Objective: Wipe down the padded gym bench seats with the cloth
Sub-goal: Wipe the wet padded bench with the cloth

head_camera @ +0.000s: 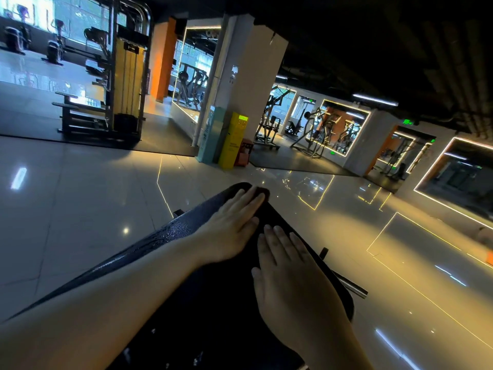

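Note:
A long black padded bench (170, 233) runs from the bottom of the view toward the middle, with water droplets glinting on its left part. My left hand (229, 225) lies flat near the far end of the pad, fingers straight, pressing on a dark cloth (262, 192) whose edge shows just past the fingertips. My right hand (288, 265) rests flat on the pad closer to me, fingers straight and holding nothing. Most of the cloth is hidden under my left hand.
Glossy tiled floor (80, 196) surrounds the bench. A metal bar (352, 287) sticks out at the bench's right side. A cable machine (117, 84) stands at the back left, a yellow kiosk (234, 140) by a white pillar, more gym machines (314, 132) and mirrors at the right.

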{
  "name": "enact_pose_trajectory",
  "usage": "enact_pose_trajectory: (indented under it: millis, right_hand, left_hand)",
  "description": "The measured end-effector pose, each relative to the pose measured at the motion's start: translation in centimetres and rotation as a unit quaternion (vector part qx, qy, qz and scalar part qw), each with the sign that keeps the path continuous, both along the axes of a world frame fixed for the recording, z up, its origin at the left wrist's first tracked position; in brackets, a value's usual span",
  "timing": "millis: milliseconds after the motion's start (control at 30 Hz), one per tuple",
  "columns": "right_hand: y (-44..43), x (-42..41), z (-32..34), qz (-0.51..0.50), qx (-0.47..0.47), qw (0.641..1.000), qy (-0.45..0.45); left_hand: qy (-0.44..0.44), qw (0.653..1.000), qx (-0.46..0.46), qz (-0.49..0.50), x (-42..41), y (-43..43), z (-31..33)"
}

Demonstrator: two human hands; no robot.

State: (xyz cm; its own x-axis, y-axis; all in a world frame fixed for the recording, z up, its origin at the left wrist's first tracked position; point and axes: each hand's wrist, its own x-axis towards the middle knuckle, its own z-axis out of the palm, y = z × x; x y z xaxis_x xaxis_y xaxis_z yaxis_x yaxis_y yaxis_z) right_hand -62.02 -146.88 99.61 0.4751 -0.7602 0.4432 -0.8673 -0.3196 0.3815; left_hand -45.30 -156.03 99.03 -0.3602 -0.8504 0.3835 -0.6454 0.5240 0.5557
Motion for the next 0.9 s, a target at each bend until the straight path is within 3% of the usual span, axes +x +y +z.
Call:
enact_pose_trajectory:
  millis: [133,267,367,633,733,900]
  right_hand:
    - [-0.2,0.0,0.0,0.000,-0.007,1.000,0.006]
    - [-0.4,-0.2,-0.1,0.004,0.002,1.000,0.013]
    - [0.0,-0.2,-0.2,-0.001,0.013,1.000,0.002]
    - [0.1,-0.2,-0.3,0.002,0.007,1.000,0.002]
    - [-0.1,-0.3,-0.5,0.012,-0.001,1.000,0.004]
    - [-0.2,-0.4,-0.7,0.014,-0.014,1.000,0.004]
  left_hand:
    - [0.002,0.999,-0.028,-0.035,2.3,1.6,-2.2]
    - [0.010,0.995,0.061,0.072,3.6,-0.6,-2.3]
    - [-0.002,0.992,0.077,0.098,1.9,-0.6,-1.8]
    - [-0.008,0.993,-0.096,-0.068,3.5,4.4,-4.9]
    - [-0.013,0.997,-0.058,-0.046,6.1,4.0,-6.3]
    - [0.043,0.992,0.068,0.093,7.2,-0.2,-6.8]
